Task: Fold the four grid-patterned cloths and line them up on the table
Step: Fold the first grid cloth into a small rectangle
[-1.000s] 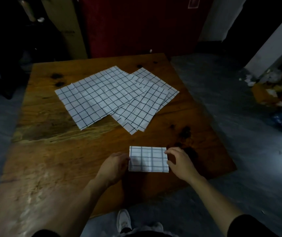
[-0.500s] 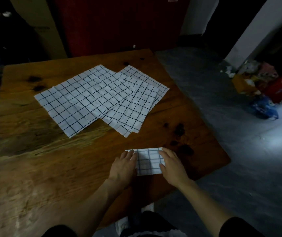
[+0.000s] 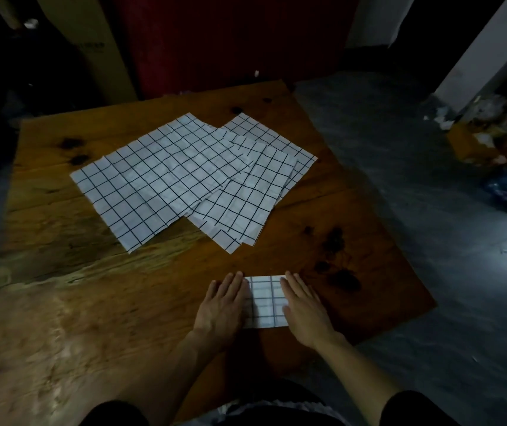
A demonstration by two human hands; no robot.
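A small folded white cloth with a black grid (image 3: 266,301) lies near the front right edge of the wooden table (image 3: 61,302). My left hand (image 3: 223,305) lies flat on its left side, fingers straight. My right hand (image 3: 306,307) presses flat on its right side, so only the middle strip of the cloth shows. Farther back, three unfolded grid cloths overlap in a fan: the largest visible one (image 3: 154,182) on the left, a second (image 3: 243,204) to its right, and a third (image 3: 277,139) peeking out behind.
The table's right edge (image 3: 399,241) drops to a grey floor. A heap of coloured rubbish (image 3: 498,139) sits on the floor at far right. A red panel (image 3: 215,41) and a tan board (image 3: 92,44) stand behind the table.
Both hands have moved from the folded cloth's side edges onto its top and now press flat. The camera has shifted a little.
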